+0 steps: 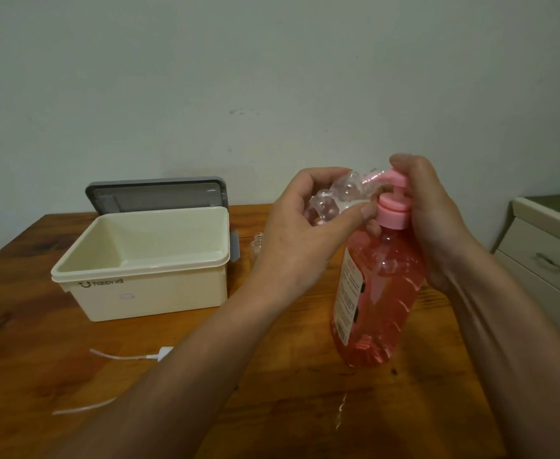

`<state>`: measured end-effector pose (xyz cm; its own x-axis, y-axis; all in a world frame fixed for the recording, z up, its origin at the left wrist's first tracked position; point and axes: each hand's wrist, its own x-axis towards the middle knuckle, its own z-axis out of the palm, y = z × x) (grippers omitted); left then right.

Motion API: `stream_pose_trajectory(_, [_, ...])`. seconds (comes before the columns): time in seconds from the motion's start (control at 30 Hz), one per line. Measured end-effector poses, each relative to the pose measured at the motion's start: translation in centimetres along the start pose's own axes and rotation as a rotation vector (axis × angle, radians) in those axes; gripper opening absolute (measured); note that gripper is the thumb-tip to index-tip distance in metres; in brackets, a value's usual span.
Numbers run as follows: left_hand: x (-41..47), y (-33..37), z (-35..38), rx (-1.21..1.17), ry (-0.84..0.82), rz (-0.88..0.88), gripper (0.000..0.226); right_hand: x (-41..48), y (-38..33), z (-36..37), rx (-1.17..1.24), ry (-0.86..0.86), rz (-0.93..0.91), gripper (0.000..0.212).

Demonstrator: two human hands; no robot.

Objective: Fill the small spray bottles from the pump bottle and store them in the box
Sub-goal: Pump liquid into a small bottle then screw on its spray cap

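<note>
An open box (pixel 146 293) is sitting on the table (pixel 40 326). A small clear bottle (pixel 338 200) is being gripped by the left hand (pixel 298 236) at the spout of the pump bottle (pixel 378 293); its pump is being clasped by the right hand (pixel 434 223).

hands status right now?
Left hand: holding a small spray bottle up to the spout.
Right hand: fingers curled over the head of the pump bottle.

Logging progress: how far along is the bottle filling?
Done: nothing stored; the open cream plastic box shows no bottles. In hand: left hand holds a small clear spray bottle at the spout; right hand grips the pink-liquid pump bottle by its head. Left: second clear bottle, capping, storing.
</note>
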<state>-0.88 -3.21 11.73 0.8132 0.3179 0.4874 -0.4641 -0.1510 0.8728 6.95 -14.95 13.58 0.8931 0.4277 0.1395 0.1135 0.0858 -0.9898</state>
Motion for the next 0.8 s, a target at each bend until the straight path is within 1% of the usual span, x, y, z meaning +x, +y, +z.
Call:
stream_pose_trajectory(0.1, [0.16, 0.09, -0.11, 0.003, 0.004, 0.015, 0.038, 0.0, -0.08, 0.02, -0.002, -0.002, 0.009, 0.062])
stream_pose_trajectory(0.23, [0.02, -0.23, -0.12, 0.014, -0.008, 0.005, 0.038, 0.04, -0.02, 0.09, -0.036, 0.016, -0.031, 0.06])
stream_pose_trajectory(0.37, [0.02, -0.31, 0.01, 0.002, -0.002, 0.007, 0.037, -0.05, 0.03, -0.07, -0.004, 0.012, 0.004, 0.056])
stream_pose_trajectory(0.5, [0.2, -0.1, -0.08, 0.019, -0.002, 0.028, 0.038, -0.02, -0.07, -0.06, -0.022, -0.006, 0.03, 0.061])
stream_pose_trajectory(0.7, [0.1, -0.63, 0.0, -0.006, -0.008, 0.007, 0.037, 0.08, 0.04, -0.02, -0.01, 0.033, -0.012, 0.054])
stream_pose_trajectory(0.8, [0.15, -0.54, 0.01, -0.019, -0.004, 0.012, 0.038, 0.02, 0.03, -0.05, -0.014, 0.0, 0.003, 0.054])
